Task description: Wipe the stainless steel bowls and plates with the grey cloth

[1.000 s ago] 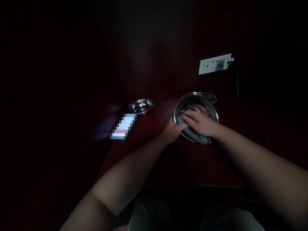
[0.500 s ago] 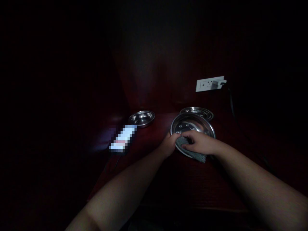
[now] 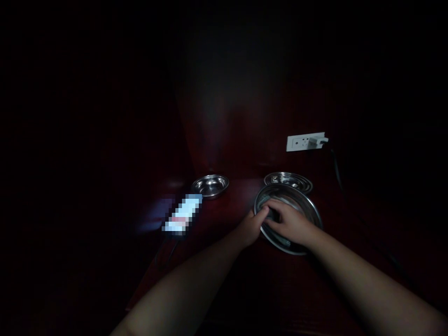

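Note:
A large steel dish (image 3: 308,211) lies on a dark red wooden table (image 3: 245,196). My left hand (image 3: 250,227) grips the dish's near-left rim, fingers curled over the edge. My right hand (image 3: 289,221) presses a grey cloth (image 3: 276,235) into the dish, fingers bent over it; most of the cloth is hidden under the hand. A second steel dish (image 3: 289,180) sits just behind the large one.
A small steel bowl (image 3: 210,185) stands to the left. A lit phone (image 3: 182,214) lies beside it with a cable trailing to the table's front. A white wall socket (image 3: 301,142) holds a plug and dark cord. The surroundings are very dark.
The view tilted up, so everything sits lower in frame. My right hand and the cloth moved further into the dish, and less cloth hangs over the rim.

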The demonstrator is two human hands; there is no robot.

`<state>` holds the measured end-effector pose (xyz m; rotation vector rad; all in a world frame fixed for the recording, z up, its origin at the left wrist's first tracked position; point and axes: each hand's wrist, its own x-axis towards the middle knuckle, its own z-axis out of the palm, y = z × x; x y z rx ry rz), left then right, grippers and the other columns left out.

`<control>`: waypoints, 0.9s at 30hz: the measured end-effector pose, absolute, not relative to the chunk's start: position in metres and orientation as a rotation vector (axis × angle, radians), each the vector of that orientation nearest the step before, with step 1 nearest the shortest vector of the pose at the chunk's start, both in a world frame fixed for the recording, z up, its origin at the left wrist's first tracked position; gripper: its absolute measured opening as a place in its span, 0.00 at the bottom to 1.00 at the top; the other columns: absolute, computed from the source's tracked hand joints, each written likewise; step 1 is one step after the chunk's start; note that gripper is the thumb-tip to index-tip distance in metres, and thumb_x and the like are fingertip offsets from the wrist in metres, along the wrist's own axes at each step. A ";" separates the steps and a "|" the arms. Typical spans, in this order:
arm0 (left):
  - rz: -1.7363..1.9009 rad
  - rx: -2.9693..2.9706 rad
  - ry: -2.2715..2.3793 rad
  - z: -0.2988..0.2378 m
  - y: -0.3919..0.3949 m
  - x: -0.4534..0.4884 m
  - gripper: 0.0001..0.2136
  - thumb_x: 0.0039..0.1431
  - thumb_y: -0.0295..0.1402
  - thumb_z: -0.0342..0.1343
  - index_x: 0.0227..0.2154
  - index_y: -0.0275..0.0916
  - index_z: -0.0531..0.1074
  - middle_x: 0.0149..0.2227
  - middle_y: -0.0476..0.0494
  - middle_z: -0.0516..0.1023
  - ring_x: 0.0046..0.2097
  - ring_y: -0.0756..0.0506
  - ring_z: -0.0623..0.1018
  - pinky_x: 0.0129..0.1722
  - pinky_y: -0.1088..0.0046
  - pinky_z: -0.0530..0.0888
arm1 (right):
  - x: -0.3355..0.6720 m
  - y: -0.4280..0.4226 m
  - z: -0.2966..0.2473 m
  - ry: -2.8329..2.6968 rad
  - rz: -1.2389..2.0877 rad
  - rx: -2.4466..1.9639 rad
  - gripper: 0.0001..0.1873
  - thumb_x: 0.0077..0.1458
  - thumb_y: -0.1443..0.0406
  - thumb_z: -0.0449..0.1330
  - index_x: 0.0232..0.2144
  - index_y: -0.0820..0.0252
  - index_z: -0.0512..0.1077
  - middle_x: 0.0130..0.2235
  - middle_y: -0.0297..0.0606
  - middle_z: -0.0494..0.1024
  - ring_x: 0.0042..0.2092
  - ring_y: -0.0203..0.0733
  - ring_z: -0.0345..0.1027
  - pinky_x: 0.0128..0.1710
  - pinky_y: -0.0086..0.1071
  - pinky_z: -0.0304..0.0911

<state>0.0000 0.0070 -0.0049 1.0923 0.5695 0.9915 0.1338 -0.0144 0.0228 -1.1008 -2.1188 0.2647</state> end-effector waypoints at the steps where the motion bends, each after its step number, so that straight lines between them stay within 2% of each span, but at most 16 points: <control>1: 0.969 1.104 0.566 -0.005 0.006 0.000 0.19 0.49 0.40 0.56 0.42 0.35 0.70 0.38 0.40 0.77 0.47 0.41 0.73 0.49 0.64 0.66 | 0.135 -0.013 0.023 -2.113 0.194 -1.101 0.10 0.46 0.70 0.54 0.34 0.59 0.68 0.37 0.39 0.73 0.42 0.43 0.65 0.44 0.38 0.59; 7: 0.926 1.106 0.624 -0.004 0.002 0.000 0.19 0.51 0.37 0.53 0.45 0.36 0.67 0.35 0.43 0.76 0.39 0.45 0.75 0.45 0.65 0.68 | 0.152 0.000 0.010 -2.052 -0.168 -1.336 0.16 0.48 0.64 0.55 0.41 0.62 0.68 0.42 0.45 0.71 0.45 0.49 0.63 0.45 0.43 0.59; 11: 0.953 1.124 0.702 -0.002 0.003 0.001 0.19 0.49 0.33 0.52 0.46 0.35 0.66 0.34 0.43 0.75 0.37 0.46 0.75 0.41 0.66 0.70 | 0.162 0.011 0.001 -2.023 -0.379 -1.526 0.19 0.48 0.62 0.54 0.42 0.68 0.69 0.42 0.50 0.71 0.43 0.54 0.64 0.44 0.45 0.60; 14: 0.972 1.148 0.754 -0.005 0.006 0.002 0.17 0.47 0.30 0.51 0.43 0.35 0.68 0.36 0.43 0.75 0.37 0.47 0.74 0.40 0.68 0.70 | 0.164 0.014 0.001 -2.056 -0.415 -1.618 0.18 0.46 0.64 0.54 0.40 0.68 0.70 0.41 0.52 0.72 0.42 0.55 0.66 0.44 0.45 0.61; 19: 0.987 1.210 0.829 -0.011 0.012 0.000 0.17 0.46 0.31 0.51 0.42 0.36 0.69 0.36 0.44 0.75 0.37 0.47 0.73 0.41 0.67 0.70 | 0.166 0.010 0.005 -2.121 -0.294 -1.727 0.21 0.43 0.68 0.54 0.42 0.67 0.69 0.42 0.52 0.73 0.43 0.55 0.67 0.44 0.43 0.62; 27: 1.061 1.265 0.821 -0.018 0.020 0.002 0.14 0.48 0.32 0.50 0.39 0.35 0.71 0.37 0.44 0.75 0.40 0.45 0.73 0.45 0.64 0.68 | 0.163 -0.007 0.013 -2.291 0.323 -1.512 0.17 0.41 0.70 0.53 0.37 0.56 0.71 0.42 0.39 0.75 0.43 0.47 0.70 0.46 0.40 0.62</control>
